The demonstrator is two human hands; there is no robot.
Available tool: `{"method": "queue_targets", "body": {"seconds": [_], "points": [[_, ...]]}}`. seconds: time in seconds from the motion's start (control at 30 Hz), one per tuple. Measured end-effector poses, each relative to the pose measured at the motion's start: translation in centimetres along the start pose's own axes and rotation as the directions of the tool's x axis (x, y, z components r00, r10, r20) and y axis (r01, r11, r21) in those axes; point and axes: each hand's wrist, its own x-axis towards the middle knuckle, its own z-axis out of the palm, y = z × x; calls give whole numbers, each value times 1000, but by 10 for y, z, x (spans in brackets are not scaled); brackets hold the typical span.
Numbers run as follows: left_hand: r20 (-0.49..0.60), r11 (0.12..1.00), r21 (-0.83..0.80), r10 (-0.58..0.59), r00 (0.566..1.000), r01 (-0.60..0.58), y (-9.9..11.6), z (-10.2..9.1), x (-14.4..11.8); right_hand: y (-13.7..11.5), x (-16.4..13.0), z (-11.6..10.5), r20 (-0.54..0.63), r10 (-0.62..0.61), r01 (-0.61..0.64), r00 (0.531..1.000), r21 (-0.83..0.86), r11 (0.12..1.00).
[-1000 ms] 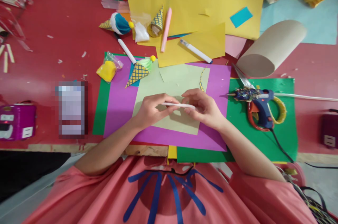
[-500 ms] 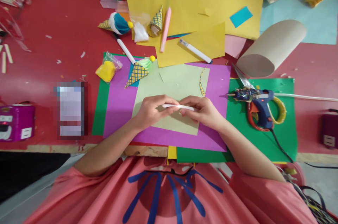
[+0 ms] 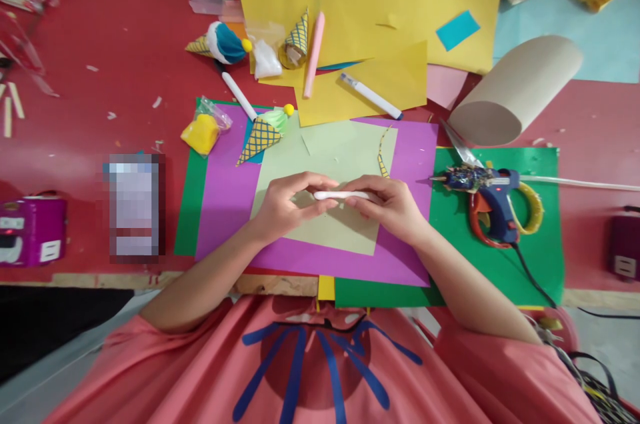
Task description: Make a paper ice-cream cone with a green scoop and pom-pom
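Red table (image 3: 65,137) under coloured paper, a white stick (image 3: 330,195) between my hands.

It lies level above a pale green sheet (image 3: 345,234); my right hand (image 3: 393,207) pinches one end, while the thumb and fingers of my left hand (image 3: 285,204) stand parted around the rounded other end, touching it or not, I can't tell. Beneath the pale sheet spreads purple paper (image 3: 407,151); a cross-hatched cone (image 3: 260,139) lies near its upper left, and off to my right a blue glue gun (image 3: 503,207) rests on green paper (image 3: 447,211).
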Motion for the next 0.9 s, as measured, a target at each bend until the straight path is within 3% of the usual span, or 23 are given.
{"method": "queue_targets", "body": {"seconds": [0.2, 0.43, 0.7, 0.9], "points": [[-57, 998, -46, 43, 997, -45, -1, -1, -1, -1, -1, -2, -23, -13, 13, 1000, -3, 1000], [-102, 997, -79, 8, 995, -17, -2, -1, -1, 2, -2, -4, -71, 5, -4, 997, 18, 1000], [-90, 998, -38, 39, 995, -43, 0, -3, 1, -2, -3, -9, 147, 152, -165, 977, 79, 983], [-44, 988, -151, -35, 998, 28, -3, -4, -2, 0, -2, -12, 95, 121, -125, 988, 37, 991]]}}
